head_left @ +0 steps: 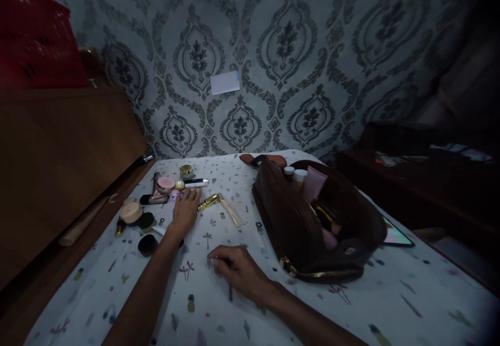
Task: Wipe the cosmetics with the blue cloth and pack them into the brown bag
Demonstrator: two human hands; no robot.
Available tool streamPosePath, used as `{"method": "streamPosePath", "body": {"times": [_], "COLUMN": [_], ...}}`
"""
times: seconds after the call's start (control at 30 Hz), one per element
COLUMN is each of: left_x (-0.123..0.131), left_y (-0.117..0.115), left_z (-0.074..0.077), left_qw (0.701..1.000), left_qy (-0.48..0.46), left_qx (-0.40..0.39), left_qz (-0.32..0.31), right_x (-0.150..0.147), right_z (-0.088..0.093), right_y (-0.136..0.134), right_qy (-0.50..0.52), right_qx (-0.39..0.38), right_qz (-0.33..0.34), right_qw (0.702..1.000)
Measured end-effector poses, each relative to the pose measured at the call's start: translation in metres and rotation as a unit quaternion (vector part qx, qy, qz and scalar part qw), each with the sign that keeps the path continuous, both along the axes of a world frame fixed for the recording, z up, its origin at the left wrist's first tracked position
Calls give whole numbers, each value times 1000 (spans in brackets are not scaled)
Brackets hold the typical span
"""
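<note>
My left hand (186, 211) reaches over a cluster of cosmetics, its fingers stretched out beside a small purple item (176, 195). Whether the fingertips touch that item I cannot tell. Just past them lie a pink compact (166, 184), a small cream-coloured jar (179, 185) and a dark pen-like stick (195, 182). To the right of the hand are a gold tube (208, 201) and a pale slim tube (232, 211). My right hand (239, 269) rests on the printed cloth (211, 304), loosely curled with its fingers apart and nothing visible in it.
An unzipped brown leather bag (281, 221) stands on the right, with bottles and a pink tube (314, 183) inside. Left of my arm are a beige round container (131, 211) and a black lid (147, 245). A tablet (398, 234) pokes out behind the bag. Wooden furniture (66, 169) borders the left.
</note>
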State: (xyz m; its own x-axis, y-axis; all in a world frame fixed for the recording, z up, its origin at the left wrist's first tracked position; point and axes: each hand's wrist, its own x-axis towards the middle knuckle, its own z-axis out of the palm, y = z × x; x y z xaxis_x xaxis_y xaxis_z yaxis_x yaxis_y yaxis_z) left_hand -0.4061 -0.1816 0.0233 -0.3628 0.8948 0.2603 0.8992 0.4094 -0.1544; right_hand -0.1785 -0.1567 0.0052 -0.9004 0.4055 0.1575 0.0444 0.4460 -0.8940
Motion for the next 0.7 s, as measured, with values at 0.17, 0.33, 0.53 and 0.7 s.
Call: {"method": "streamPosePath", "body": {"times": [0.17,0.33,0.53,0.7], "left_x": [1,0,-1,7], "left_y": [0,-6,-22,-32], "left_z": [4,9,17,29], "left_qw": [1000,999,996,991], "left_qy": [-6,-24,-66,-98], "left_qx": [-5,-17,-41,-67], "left_qz": [23,21,-31,-62], "right_x": [2,1,2,3], "right_z": [1,1,1,2], "right_y": [1,1,1,1], "right_qy": [-1,11,12,20], "right_qx": [-5,-23,-35,-44], "right_qz": [-3,3,-1,-2], "right_qw": [1000,1000,999,999]}}
